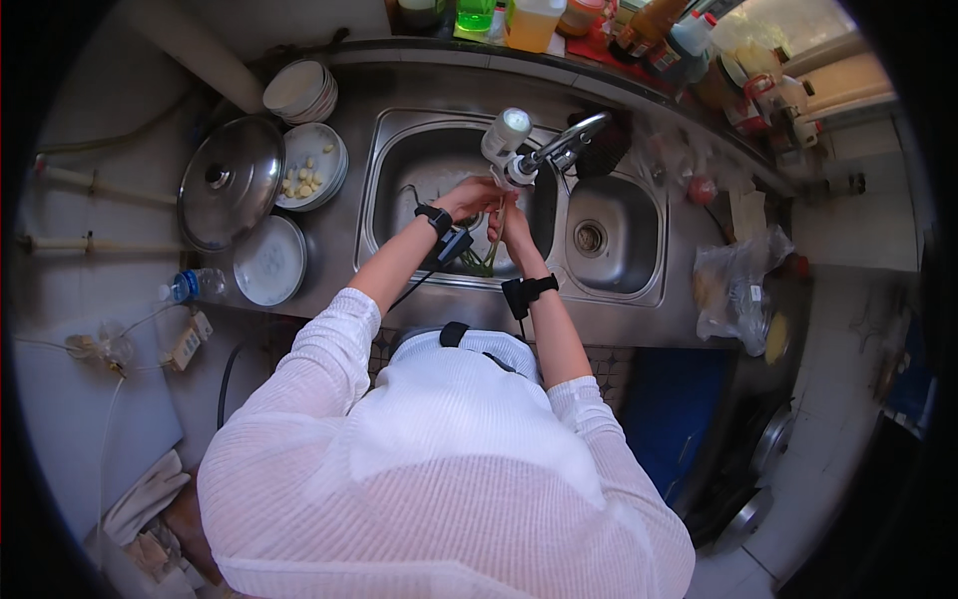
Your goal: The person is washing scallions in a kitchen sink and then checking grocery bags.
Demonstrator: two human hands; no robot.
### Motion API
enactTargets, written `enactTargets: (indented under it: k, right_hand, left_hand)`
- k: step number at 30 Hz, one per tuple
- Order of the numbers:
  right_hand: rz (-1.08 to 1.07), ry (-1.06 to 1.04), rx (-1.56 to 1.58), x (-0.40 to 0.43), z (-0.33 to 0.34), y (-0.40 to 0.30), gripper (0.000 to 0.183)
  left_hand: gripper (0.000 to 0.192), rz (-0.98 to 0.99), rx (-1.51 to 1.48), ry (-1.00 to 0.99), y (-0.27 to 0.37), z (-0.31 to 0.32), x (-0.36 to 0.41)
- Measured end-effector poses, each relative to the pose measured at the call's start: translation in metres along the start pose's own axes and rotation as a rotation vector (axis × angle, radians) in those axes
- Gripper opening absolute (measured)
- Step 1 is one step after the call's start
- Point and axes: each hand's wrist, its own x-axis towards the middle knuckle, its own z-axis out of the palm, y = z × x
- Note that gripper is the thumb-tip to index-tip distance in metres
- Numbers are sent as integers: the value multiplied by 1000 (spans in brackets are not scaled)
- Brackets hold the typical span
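Both my hands meet over the large left basin (393,187) of a steel double sink, just below the faucet filter (516,171). Long green stalks, perhaps scallions (486,258), hang down from my right hand (513,224), which is closed around their pale upper ends. My left hand (471,197) reaches to the top of the same stalks, its fingertips partly hidden under the filter. Whether it grips them I cannot tell. The chrome faucet (572,138) arches above, to the right of the filter.
Left of the sink are a glass pot lid (224,176), a plate with peeled garlic cloves (308,161), stacked bowls (296,86), an empty plate (269,262) and a plastic bottle (196,284). Plastic bags (730,288) lie at the right. Bottles and jars (531,22) line the back ledge.
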Motion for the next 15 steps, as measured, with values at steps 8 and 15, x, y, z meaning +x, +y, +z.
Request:
enactTargets:
  k: [8,15]
  right_hand:
    - [-124,-71,-23,27,-7,11,37]
    - [29,-75,-213,9,-8,-8,33]
  left_hand:
    - [22,-149,152,34,2,-8,1]
    - [15,80,31,237,-7,-5,5]
